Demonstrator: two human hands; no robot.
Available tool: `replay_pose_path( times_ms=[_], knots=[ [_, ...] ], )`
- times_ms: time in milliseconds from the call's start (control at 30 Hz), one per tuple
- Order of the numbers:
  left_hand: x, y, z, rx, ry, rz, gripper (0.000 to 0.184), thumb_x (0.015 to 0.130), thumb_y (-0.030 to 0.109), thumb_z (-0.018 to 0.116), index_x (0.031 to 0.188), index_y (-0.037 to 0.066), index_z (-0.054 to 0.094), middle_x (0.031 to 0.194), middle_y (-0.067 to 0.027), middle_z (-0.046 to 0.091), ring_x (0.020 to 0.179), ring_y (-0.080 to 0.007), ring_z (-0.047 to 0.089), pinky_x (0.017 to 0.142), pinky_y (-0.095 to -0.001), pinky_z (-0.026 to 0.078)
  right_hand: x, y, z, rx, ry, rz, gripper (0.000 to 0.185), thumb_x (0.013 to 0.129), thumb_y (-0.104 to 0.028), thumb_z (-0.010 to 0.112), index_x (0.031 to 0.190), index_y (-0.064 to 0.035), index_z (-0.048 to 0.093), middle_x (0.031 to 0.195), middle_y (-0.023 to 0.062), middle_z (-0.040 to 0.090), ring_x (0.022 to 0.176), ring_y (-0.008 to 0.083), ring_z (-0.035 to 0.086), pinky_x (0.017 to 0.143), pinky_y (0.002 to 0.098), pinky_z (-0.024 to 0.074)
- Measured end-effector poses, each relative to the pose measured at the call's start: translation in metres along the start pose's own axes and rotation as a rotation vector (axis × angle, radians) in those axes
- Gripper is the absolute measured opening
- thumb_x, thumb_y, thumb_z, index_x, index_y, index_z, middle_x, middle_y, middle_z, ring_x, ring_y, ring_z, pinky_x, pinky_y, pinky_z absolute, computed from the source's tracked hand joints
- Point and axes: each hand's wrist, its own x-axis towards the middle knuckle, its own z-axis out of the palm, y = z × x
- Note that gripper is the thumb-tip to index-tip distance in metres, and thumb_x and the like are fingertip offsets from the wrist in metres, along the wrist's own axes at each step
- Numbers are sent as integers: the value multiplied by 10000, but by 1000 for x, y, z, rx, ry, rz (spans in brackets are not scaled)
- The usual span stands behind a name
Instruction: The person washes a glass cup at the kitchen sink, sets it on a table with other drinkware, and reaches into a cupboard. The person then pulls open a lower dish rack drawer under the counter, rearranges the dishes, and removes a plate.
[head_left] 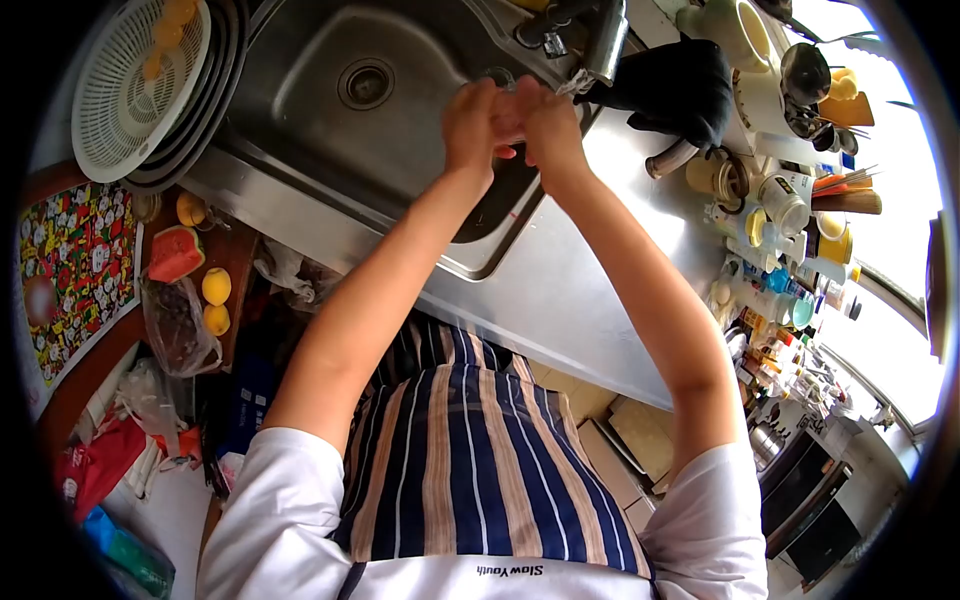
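Over the right side of the steel sink, both hands are pressed together below the faucet. My left hand has its fingers curled in toward the other hand. My right hand closes in from the other side, touching it. Something pinkish shows between the palms; whether it is a held thing or only fingers I cannot make out. A clear, glassy edge shows just behind the fingers. The sink's drain lies to the left of the hands.
A white colander rests on stacked metal bowls left of the sink. Black gloves hang right of the faucet. Jars and utensils crowd the right counter. Watermelon and yellow fruits sit at left, near a plastic bag.
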Motion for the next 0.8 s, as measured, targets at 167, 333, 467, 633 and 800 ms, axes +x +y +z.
replay_pose_path(
  times_ms=[167,333,467,633,800],
  knots=[
    [58,2,-47,-126,-492,-414,287,897,360,495,938,93,595,802,-36,663,680,-149,648,458,-283,463,-11,5,-41,-556,-227,-1095,204,855,-51,555,1038,-112,621,937,109,665,916,285,628,942,419,435],
    [25,11,-27,-130,-251,-383,271,905,350,489,990,125,613,955,-19,656,826,-171,645,704,-362,536,-1,15,-36,-576,-199,-994,170,842,-67,574,994,-111,635,945,106,660,958,286,604,938,405,411],
    [7,-18,-6,-32,-13,-10,301,897,383,500,1017,126,598,995,-20,639,923,-165,626,747,-364,526,6,1,-16,-266,-103,-308,165,881,-158,547,983,-63,636,973,141,660,913,306,618,799,388,476],
    [-10,-5,-5,93,1,-52,341,901,387,480,1070,107,577,968,-46,639,809,-186,635,677,-382,537,19,20,-3,-197,21,-177,182,919,-176,510,997,-57,623,961,149,656,827,316,625,754,381,494],
    [25,9,-38,3,-238,-423,359,914,357,416,1043,69,587,936,-122,643,684,-239,637,626,-373,550,11,30,-34,-505,-198,-1025,182,935,-188,517,1007,-37,588,887,125,643,801,225,621,758,322,483]
  ],
)
